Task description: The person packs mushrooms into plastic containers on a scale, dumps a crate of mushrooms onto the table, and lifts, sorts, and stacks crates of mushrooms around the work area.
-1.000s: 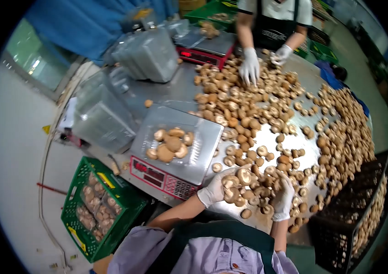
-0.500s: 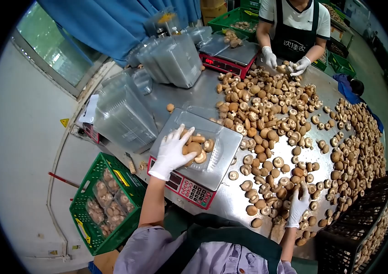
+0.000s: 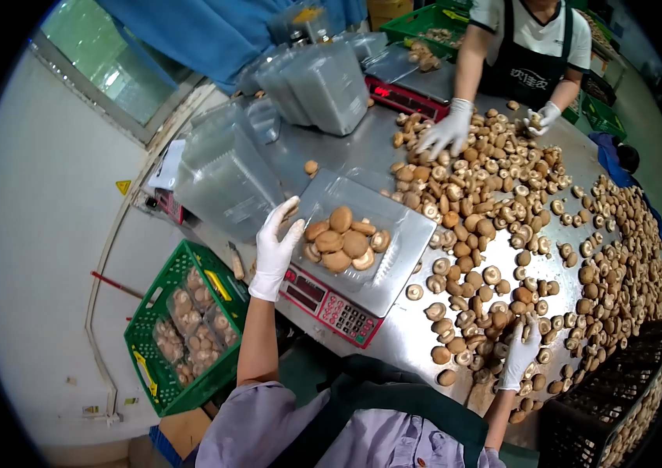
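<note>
My left hand [image 3: 275,253], in a white glove, is beside the left edge of a clear plastic tray [image 3: 393,226], fingers apart and holding nothing that I can see. Several brown shiitake mushrooms [image 3: 336,240] lie in that tray, which rests on the metal plate of a red digital scale [image 3: 331,308]. My right hand [image 3: 521,355], also gloved, reaches over the loose shiitake mushrooms [image 3: 492,275] on the steel table. Its fingers are stretched out and apart, with the tips at the mushrooms.
Stacked clear trays [image 3: 226,175] stand behind the scale. A green crate [image 3: 184,327] with packed mushrooms sits at the lower left, a black crate [image 3: 619,398] at the lower right. Across the table [image 3: 405,343], a co-worker's gloved hand [image 3: 449,129] reaches over the pile near another red scale [image 3: 405,99].
My left hand has moved off the mushrooms in the tray to its left side. My right hand stays among the loose mushrooms. The co-worker's hands have separated, one reaching onto the pile.
</note>
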`<state>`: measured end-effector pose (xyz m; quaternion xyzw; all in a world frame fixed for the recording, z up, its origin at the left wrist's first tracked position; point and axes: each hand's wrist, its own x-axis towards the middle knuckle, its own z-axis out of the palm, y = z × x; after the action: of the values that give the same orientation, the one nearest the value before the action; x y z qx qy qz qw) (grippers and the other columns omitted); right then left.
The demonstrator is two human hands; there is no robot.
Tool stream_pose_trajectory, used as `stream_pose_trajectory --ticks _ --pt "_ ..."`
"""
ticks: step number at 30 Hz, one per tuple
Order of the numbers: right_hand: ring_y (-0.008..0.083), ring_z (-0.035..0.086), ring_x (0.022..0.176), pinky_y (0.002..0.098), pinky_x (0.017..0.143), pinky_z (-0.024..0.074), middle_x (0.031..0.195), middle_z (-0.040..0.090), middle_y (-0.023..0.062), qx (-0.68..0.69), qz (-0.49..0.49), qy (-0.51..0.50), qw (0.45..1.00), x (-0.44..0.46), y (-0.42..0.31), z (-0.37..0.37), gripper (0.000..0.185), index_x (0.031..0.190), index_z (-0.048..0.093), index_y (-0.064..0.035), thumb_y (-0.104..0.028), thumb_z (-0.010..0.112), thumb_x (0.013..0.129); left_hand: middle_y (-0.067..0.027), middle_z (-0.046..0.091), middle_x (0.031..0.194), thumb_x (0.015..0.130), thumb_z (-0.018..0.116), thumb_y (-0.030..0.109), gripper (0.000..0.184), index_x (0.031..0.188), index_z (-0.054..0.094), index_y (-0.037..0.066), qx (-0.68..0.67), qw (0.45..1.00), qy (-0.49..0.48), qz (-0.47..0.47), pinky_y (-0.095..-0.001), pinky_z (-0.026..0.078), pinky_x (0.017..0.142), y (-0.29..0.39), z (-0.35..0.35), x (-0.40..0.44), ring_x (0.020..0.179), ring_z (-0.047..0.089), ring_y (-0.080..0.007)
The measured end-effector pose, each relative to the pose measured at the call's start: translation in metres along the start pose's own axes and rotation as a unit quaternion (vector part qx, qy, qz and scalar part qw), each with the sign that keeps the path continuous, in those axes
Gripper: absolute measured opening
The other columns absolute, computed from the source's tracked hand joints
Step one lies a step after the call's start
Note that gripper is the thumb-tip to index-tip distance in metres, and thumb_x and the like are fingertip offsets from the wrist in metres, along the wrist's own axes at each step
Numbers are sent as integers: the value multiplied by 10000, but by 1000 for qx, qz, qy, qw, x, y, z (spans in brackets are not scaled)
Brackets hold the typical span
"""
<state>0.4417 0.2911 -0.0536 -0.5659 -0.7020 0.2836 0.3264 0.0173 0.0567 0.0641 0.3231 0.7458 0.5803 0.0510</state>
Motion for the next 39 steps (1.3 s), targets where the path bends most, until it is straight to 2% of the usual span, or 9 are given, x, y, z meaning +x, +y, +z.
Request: stream_pose_trajectory --ticks 9,12,16,18,20,25,30,34,39 --pt "277 522 1081 350 949 383 1141 569 152 -41 -21 -29 999 -1 -13 3 287 1122 581 -15 -101 585 848 -146 421 1348 787 659 295 624 1330 423 98 205 957 -190 82 -424 250 1061 28 2 -15 1273 368 -288" --pt "278 524 1090 351 948 385 1149 573 157 -48 -16 -30 998 -2 -19 6 282 1111 586 -14 -91 588 840 -72 499 1271 807 615 257 482 1263 501 145 407 881 -183 160 -486 226 1047 14 20 -27 1237 413 -229" --pt "283 528 1095 354 955 389 1179 573 159 -69 -52 -5 996 -7 -7 9 267 1092 598 -19 -95 588 836 -60 567 1184 778 630 149 364 1139 600 117 280 934 -91 204 -403 301 999 21 30 -29 1103 520 -223" --pt "291 534 1078 364 949 396 1161 579 160 -67 -60 2 996 -9 -10 9 265 1081 603 -24 -102 598 828 -83 522 1248 771 633 167 394 1161 588 135 280 925 -105 234 -444 276 1012 26 39 -34 1145 484 -246" --pt "303 537 1063 369 944 401 1145 582 164 -76 -56 -6 996 -9 -13 8 269 1073 603 -22 -112 608 820 -82 452 1326 774 625 192 401 1173 582 168 414 850 -184 270 -509 245 1017 31 56 -42 1205 422 -282" --pt "318 523 1087 378 949 404 1180 564 178 -84 -54 -18 995 0 -23 7 280 1075 597 -15 -113 608 812 -76 372 1398 815 562 393 484 1249 529 181 402 837 -308 204 -550 145 1063 27 56 -42 1299 288 -313" --pt "304 536 1056 369 926 422 1156 583 154 -60 -99 -53 992 29 -37 24 348 1120 579 -25 -111 617 784 -101 430 1355 785 614 240 479 1236 531 101 385 876 -156 244 -499 233 1046 26 42 -14 1265 374 -299" --pt "313 523 1083 369 935 413 1141 586 148 -85 -92 -100 987 58 -58 47 362 1128 569 -39 -128 609 780 -109 312 1434 736 653 418 712 1351 404 160 419 869 -182 189 -540 237 1031 9 43 8 1281 334 -315" --pt "330 534 1056 383 920 423 1130 590 160 -79 -151 -123 978 96 -69 92 399 1144 557 -29 -135 614 764 -80 285 1453 787 562 506 701 1381 360 193 475 858 -180 72 -628 221 992 2 66 -16 1253 357 -296"
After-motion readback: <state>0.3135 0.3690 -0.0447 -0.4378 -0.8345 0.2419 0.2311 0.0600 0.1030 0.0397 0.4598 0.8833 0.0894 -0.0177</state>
